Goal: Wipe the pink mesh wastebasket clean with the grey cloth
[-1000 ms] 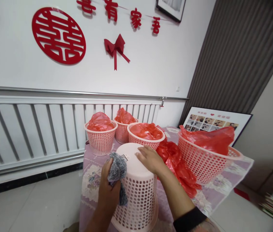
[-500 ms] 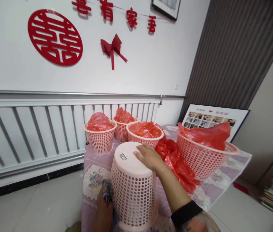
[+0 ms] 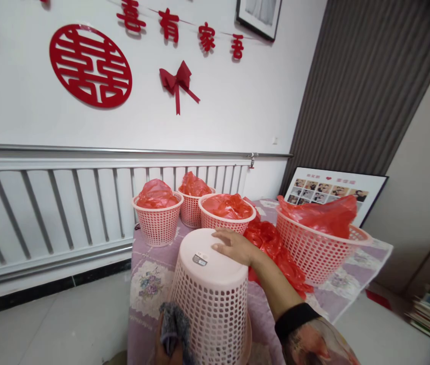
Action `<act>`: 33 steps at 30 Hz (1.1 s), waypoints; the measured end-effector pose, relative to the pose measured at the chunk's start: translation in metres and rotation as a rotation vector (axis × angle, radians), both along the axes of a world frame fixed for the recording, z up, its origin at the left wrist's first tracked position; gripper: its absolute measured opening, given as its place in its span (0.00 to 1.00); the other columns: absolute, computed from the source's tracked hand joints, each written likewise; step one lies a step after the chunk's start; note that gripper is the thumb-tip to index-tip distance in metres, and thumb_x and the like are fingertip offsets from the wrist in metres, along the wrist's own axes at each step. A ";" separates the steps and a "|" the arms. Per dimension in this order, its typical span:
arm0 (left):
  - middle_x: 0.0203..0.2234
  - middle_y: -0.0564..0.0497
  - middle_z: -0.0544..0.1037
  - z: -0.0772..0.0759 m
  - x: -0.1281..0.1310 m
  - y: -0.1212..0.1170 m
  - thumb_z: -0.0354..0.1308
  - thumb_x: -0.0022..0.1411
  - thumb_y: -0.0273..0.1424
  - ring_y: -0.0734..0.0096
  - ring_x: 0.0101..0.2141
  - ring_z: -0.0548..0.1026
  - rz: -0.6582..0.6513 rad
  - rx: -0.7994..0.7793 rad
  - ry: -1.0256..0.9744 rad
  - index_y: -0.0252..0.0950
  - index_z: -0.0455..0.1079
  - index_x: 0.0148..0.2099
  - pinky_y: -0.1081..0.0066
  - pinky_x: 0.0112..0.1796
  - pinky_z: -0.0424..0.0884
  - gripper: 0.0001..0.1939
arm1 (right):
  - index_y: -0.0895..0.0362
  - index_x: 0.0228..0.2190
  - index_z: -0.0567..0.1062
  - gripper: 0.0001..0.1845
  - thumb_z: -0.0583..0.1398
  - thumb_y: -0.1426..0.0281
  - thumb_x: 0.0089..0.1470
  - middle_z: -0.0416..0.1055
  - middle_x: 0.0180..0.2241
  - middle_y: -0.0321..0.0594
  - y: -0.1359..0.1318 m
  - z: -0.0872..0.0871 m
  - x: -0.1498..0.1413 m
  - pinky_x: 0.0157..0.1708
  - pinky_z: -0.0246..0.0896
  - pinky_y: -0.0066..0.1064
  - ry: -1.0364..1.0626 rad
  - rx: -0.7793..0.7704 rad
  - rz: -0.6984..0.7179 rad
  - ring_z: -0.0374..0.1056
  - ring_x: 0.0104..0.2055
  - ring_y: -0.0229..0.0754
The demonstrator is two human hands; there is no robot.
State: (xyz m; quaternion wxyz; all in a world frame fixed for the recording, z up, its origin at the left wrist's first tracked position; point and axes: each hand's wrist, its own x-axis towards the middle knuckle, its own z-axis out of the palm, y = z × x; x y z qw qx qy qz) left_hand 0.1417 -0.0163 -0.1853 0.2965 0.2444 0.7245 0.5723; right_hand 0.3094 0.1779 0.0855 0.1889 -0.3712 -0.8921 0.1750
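Note:
A pink plastic basket with a perforated side [image 3: 211, 309] stands upside down on the table, close to me. A small label [image 3: 200, 260] shows on its upturned base. My right hand [image 3: 234, 247] lies on that base with its fingers stretched out, near the far right edge. At the basket's lower left side, my left hand [image 3: 169, 352] is closed on a grey cloth [image 3: 175, 327], pressed against or very near the perforated wall; part of this hand is hidden by the cloth and the frame edge.
Behind stand smaller pink baskets [image 3: 158, 225] with red plastic bags [image 3: 157, 194] inside. Loose red bags [image 3: 272, 248] lie to the right, beside a larger basket [image 3: 314, 253]. A flowered cloth [image 3: 150, 284] covers the table; a radiator [image 3: 59, 213] runs along the wall.
The basket has turned slightly, its label shifting right and toward me. My left hand and the cloth have moved lower along its side. My right hand stays on the base.

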 end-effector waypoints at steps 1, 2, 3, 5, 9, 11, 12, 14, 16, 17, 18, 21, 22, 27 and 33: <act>0.69 0.40 0.69 0.022 -0.003 0.001 0.49 0.59 0.34 0.51 0.68 0.68 -0.017 0.035 0.016 0.33 0.53 0.72 0.55 0.69 0.64 0.39 | 0.60 0.59 0.77 0.30 0.62 0.56 0.61 0.67 0.67 0.53 0.000 0.000 0.000 0.71 0.51 0.43 0.002 0.000 -0.003 0.62 0.70 0.51; 0.70 0.40 0.67 0.047 -0.006 0.002 0.50 0.59 0.34 0.51 0.69 0.66 -0.027 0.063 0.009 0.34 0.51 0.73 0.53 0.70 0.61 0.40 | 0.59 0.58 0.77 0.29 0.62 0.56 0.62 0.67 0.67 0.52 0.000 -0.001 0.000 0.71 0.51 0.43 0.002 0.000 -0.007 0.62 0.70 0.51; 0.71 0.44 0.66 0.073 -0.008 0.003 0.51 0.59 0.34 0.54 0.70 0.64 -0.049 0.118 0.002 0.37 0.48 0.74 0.54 0.70 0.61 0.41 | 0.58 0.58 0.77 0.29 0.62 0.56 0.62 0.67 0.67 0.51 -0.001 -0.001 0.000 0.71 0.51 0.43 0.002 0.000 -0.010 0.61 0.70 0.51; 0.71 0.50 0.66 0.122 -0.010 0.006 0.53 0.58 0.33 0.60 0.70 0.64 -0.079 0.249 0.007 0.43 0.50 0.74 0.60 0.67 0.67 0.42 | 0.57 0.58 0.77 0.28 0.62 0.56 0.62 0.67 0.67 0.50 -0.002 -0.001 0.000 0.71 0.51 0.44 0.002 -0.001 -0.012 0.61 0.70 0.50; 0.72 0.48 0.65 0.168 -0.003 0.014 0.56 0.56 0.32 0.58 0.72 0.60 -0.112 0.424 0.188 0.41 0.61 0.68 0.56 0.71 0.59 0.36 | 0.55 0.58 0.77 0.27 0.62 0.57 0.62 0.67 0.68 0.48 -0.003 -0.001 0.000 0.72 0.50 0.45 0.009 -0.007 -0.028 0.61 0.70 0.49; 0.72 0.45 0.64 0.160 0.000 0.019 0.56 0.55 0.30 0.56 0.73 0.57 -0.131 0.449 0.283 0.39 0.64 0.66 0.52 0.73 0.54 0.34 | 0.56 0.58 0.78 0.27 0.62 0.57 0.62 0.66 0.68 0.49 -0.003 -0.001 0.000 0.71 0.51 0.44 0.012 -0.003 -0.034 0.61 0.70 0.49; 0.73 0.43 0.63 0.151 0.001 0.021 0.55 0.55 0.29 0.55 0.74 0.55 -0.131 0.446 0.303 0.37 0.63 0.66 0.51 0.73 0.52 0.35 | 0.57 0.58 0.78 0.27 0.62 0.57 0.62 0.67 0.68 0.50 -0.003 -0.001 0.000 0.71 0.51 0.43 0.012 -0.001 -0.031 0.61 0.70 0.49; 0.74 0.41 0.60 0.125 -0.001 0.023 0.54 0.55 0.28 0.54 0.75 0.53 -0.112 0.400 0.279 0.35 0.60 0.68 0.50 0.74 0.51 0.37 | 0.58 0.58 0.78 0.27 0.62 0.58 0.62 0.67 0.67 0.51 -0.003 -0.001 0.000 0.72 0.50 0.42 0.007 0.001 -0.020 0.61 0.70 0.49; 0.74 0.40 0.58 0.094 -0.005 0.023 0.54 0.55 0.27 0.53 0.75 0.53 -0.106 0.323 0.198 0.34 0.56 0.71 0.50 0.74 0.50 0.40 | 0.58 0.59 0.77 0.28 0.62 0.58 0.63 0.67 0.67 0.50 -0.003 -0.002 0.000 0.72 0.49 0.42 0.003 -0.003 -0.018 0.60 0.71 0.49; 0.75 0.40 0.58 0.077 -0.009 0.023 0.54 0.54 0.27 0.53 0.74 0.53 -0.111 0.276 0.153 0.34 0.54 0.71 0.50 0.73 0.51 0.41 | 0.57 0.59 0.77 0.28 0.62 0.57 0.63 0.66 0.68 0.50 -0.003 -0.002 0.000 0.72 0.49 0.43 0.003 -0.007 -0.022 0.60 0.71 0.49; 0.75 0.40 0.57 0.059 -0.014 0.023 0.53 0.55 0.27 0.53 0.74 0.55 -0.135 0.240 0.107 0.34 0.53 0.72 0.51 0.73 0.53 0.42 | 0.57 0.59 0.77 0.28 0.62 0.57 0.63 0.66 0.68 0.50 -0.002 -0.002 0.000 0.72 0.49 0.43 0.004 -0.011 -0.026 0.60 0.71 0.49; 0.71 0.38 0.66 0.016 -0.031 0.022 0.55 0.53 0.26 0.53 0.71 0.62 -0.178 0.038 0.036 0.32 0.53 0.72 0.58 0.71 0.59 0.43 | 0.58 0.59 0.76 0.29 0.61 0.56 0.63 0.65 0.68 0.51 -0.001 -0.002 0.000 0.72 0.49 0.44 0.004 -0.013 -0.023 0.60 0.71 0.49; 0.69 0.38 0.69 0.006 -0.036 0.021 0.55 0.54 0.26 0.52 0.70 0.64 -0.171 -0.008 0.027 0.32 0.55 0.71 0.60 0.70 0.60 0.41 | 0.59 0.59 0.76 0.29 0.61 0.56 0.63 0.65 0.68 0.52 -0.001 -0.002 0.000 0.72 0.49 0.44 0.005 -0.012 -0.017 0.60 0.71 0.49; 0.64 0.38 0.74 0.012 -0.049 0.023 0.52 0.58 0.27 0.54 0.66 0.71 -0.132 -0.036 0.013 0.30 0.58 0.70 0.58 0.69 0.61 0.37 | 0.59 0.59 0.77 0.29 0.60 0.56 0.63 0.65 0.68 0.53 0.001 -0.003 0.000 0.72 0.49 0.44 0.015 -0.008 -0.014 0.60 0.71 0.51; 0.66 0.41 0.73 0.110 -0.030 0.018 0.51 0.61 0.29 0.58 0.68 0.67 -0.127 0.103 -0.056 0.35 0.58 0.70 0.54 0.70 0.59 0.34 | 0.59 0.56 0.79 0.32 0.61 0.50 0.60 0.66 0.67 0.56 0.008 -0.009 0.003 0.72 0.49 0.50 0.072 -0.039 0.016 0.60 0.71 0.57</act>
